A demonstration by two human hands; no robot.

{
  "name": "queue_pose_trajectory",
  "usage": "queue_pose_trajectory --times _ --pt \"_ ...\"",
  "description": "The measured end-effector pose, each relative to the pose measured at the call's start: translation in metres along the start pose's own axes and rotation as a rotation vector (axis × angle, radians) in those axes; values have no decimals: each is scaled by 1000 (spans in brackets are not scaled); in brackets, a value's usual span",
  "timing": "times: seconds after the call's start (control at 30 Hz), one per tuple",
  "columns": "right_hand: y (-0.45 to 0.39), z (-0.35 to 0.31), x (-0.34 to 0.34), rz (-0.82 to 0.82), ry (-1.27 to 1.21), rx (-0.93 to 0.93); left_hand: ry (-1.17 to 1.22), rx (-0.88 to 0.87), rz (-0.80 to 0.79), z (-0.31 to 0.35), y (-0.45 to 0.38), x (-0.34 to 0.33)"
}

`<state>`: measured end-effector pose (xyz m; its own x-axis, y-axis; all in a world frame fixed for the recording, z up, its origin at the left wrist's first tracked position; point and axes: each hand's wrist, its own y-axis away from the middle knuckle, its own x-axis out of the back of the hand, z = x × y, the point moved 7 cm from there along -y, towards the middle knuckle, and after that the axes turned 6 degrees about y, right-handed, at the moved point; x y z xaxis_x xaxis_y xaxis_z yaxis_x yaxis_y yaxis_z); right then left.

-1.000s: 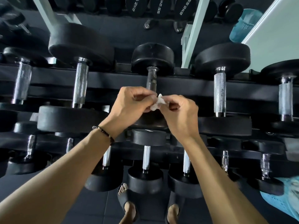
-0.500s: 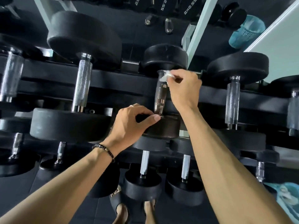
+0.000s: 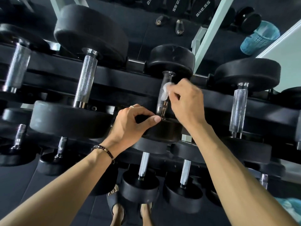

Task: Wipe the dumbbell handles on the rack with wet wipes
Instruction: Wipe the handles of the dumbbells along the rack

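A black dumbbell with a dark metal handle (image 3: pixel 163 105) lies on the upper tier of the rack (image 3: pixel 133 80), in the middle of the view. My right hand (image 3: pixel 187 101) pinches a small white wet wipe (image 3: pixel 165 92) and presses it on the middle of that handle. My left hand (image 3: pixel 132 123) grips the near black head (image 3: pixel 164 131) of the same dumbbell, thumb on its top edge. Part of the handle is hidden behind the wipe and my right fingers.
Bigger dumbbells with knurled silver handles lie to the left (image 3: pixel 86 79) and to the right (image 3: pixel 238 108) on the same tier. Smaller dumbbells (image 3: pixel 143 165) fill the lower tier. A mirror behind shows a blue basket (image 3: pixel 259 39). My sandalled feet (image 3: pixel 117 207) stand on dark floor.
My hands parted from holding the wipe together. My right hand carried the wipe to the top of the handle, then slid it down towards the middle. My left hand took hold of the near head.
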<state>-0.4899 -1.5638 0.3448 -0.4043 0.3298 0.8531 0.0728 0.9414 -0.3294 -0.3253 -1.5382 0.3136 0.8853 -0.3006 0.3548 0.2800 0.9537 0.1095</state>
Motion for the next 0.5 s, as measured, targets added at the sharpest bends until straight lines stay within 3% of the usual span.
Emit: queue_pose_trajectory --times 0.1,0.27,0.43,0.5 --pt "9 -9 3 -109 21 136 0 3 2 -1 0 0" --pt "-24 -5 2 28 110 97 0 -6 17 3 3 -1" --pt "16 -15 -3 -235 95 330 9 -3 18 3 4 -1" --pt "-1 -13 -2 -225 99 326 3 1 20 3 4 -1"
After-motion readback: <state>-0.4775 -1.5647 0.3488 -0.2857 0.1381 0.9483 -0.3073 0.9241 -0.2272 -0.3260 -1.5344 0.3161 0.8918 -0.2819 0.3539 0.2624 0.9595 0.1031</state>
